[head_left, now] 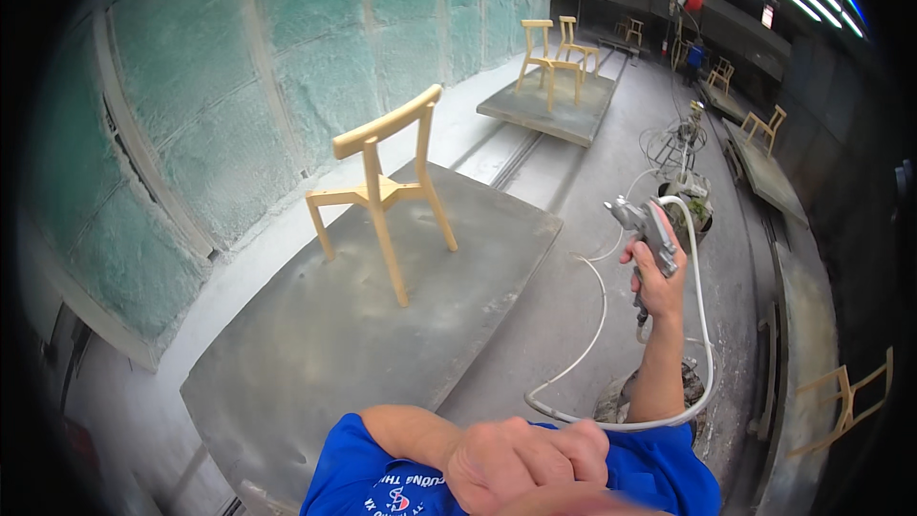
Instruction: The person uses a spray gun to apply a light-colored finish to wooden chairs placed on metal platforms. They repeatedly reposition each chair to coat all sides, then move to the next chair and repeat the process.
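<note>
My right hand (661,289) is raised to the right of the platform and wrapped round the handle of a metal spray gun (634,218). Its nozzle points up and left. From the gun a white hose (705,325) loops down past my forearm and across in front of my chest. My left hand (523,463) is curled at my chest, knuckles up, close to the hose; whatever its fingers hold is hidden. Ahead on the left, a pale wooden chair (387,189) stands upright on a grey platform (315,344), with neither hand touching it.
Green filter panels (181,57) line the left wall. Farther platforms (564,105) carry more chairs (537,48). Along the right, other platforms (764,167) hold several chairs, one (845,401) at the lower right. Coiled hoses and a bucket (702,215) stand on the floor. Another person (695,55) is far off.
</note>
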### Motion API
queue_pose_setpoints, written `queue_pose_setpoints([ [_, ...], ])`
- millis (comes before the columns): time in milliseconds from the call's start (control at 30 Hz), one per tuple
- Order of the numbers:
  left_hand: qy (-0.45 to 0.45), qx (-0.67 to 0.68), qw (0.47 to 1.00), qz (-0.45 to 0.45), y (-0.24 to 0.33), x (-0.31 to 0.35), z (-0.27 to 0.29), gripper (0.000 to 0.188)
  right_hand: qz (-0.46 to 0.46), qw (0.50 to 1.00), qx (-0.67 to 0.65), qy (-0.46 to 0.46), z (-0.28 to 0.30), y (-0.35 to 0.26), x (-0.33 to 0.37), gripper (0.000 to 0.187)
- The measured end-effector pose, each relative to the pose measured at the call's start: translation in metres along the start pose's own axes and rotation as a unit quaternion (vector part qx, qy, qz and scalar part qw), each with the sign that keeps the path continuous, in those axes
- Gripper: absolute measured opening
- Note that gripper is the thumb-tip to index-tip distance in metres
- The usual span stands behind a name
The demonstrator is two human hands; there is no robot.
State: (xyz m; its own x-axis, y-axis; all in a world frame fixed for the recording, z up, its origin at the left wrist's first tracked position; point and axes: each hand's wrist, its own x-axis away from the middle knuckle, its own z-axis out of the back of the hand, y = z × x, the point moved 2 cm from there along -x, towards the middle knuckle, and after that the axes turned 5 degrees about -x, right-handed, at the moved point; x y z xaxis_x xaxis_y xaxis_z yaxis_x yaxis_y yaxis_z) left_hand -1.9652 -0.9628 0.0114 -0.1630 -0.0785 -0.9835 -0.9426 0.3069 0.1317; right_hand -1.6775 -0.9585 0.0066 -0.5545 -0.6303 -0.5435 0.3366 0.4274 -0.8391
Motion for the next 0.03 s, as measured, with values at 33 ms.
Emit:
queue_pose_setpoints([
  [33, -0.003, -0.029, 0.999, -0.02, -0.013, 0.0019, 0.0002, 0.027, 0.007, 1.0, 0.015, 0.005, 0.0238, 0.0072, 0.0016, 0.06],
])
